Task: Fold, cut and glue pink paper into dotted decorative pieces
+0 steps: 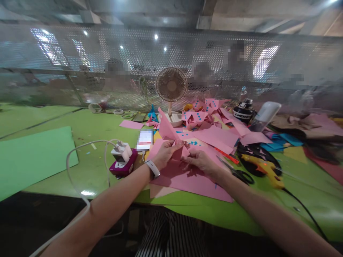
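My left hand pinches a folded piece of pink paper, which stands up from the fingers in a tall pointed flap. My right hand meets the lower right of the same paper, its fingers bent toward the left fingertips; their grip is partly hidden. Beneath both hands lies a large pink sheet. Black-handled scissors rest right of my right hand, beside a red pen-like tool. A yellow glue gun with a lit orange light sits on a dark round pad.
A small fan stands at the back, near pink cut-outs with blue dots. Left are a purple power block with white plugs, a lit phone and a green sheet. A black bottle stands back right. White cable crosses my left forearm.
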{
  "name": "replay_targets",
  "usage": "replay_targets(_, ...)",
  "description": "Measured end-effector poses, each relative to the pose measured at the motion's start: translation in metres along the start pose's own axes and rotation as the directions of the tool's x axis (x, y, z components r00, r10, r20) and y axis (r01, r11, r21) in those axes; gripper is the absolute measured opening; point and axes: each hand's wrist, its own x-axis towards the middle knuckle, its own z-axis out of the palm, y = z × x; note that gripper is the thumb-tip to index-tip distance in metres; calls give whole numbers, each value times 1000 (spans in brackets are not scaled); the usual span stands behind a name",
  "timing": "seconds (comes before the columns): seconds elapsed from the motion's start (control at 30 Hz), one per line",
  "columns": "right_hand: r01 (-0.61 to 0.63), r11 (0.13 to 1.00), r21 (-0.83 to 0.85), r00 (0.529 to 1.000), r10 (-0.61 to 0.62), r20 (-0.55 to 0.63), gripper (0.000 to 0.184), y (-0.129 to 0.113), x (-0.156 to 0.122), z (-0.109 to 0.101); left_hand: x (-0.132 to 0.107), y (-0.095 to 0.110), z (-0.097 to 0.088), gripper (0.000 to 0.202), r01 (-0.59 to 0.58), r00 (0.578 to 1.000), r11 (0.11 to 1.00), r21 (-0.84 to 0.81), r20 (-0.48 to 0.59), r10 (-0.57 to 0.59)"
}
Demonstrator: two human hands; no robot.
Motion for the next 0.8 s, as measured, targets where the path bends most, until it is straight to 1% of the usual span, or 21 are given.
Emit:
replay_targets(0.07,4,1000,-3,1000,-4,-15,40,3,2,-1,0,-1,1,26,0,1000,1000,-28,4,0)
replay_targets(0.2,12,1000,-2,999,-12,-43,35,6,5,-2,2,-6,1,23,6,999,999,-34,-33,-8)
replay_targets(0.33,5,1000,-24,999,-6,-45,34,4,4,1,4,-11,-1,20,-4,998,999,-38,-57,2)
replay_targets(0.43,-4,1000,-20,999,3,-51,35,-1,1,3,4,-8,-1,20,-13,999,998,-55,-32,11)
replay_targets(0.53,25,1000,-18,998,-26,-56,38,-3,-2,4,2,-4,1,22,-11,1000,997,-71,-11,11)
replay_targets(0.7,71,997,-39,995,-74,-63,39,-1,-2,1,1,-3,1,21,10,998,1000,-21,-65,-11)
replay_targets(0.8,80,995,-61,994,-84,-63,41,-2,-3,1,2,-4,-1,21,27,998,999,-21,-60,-28)
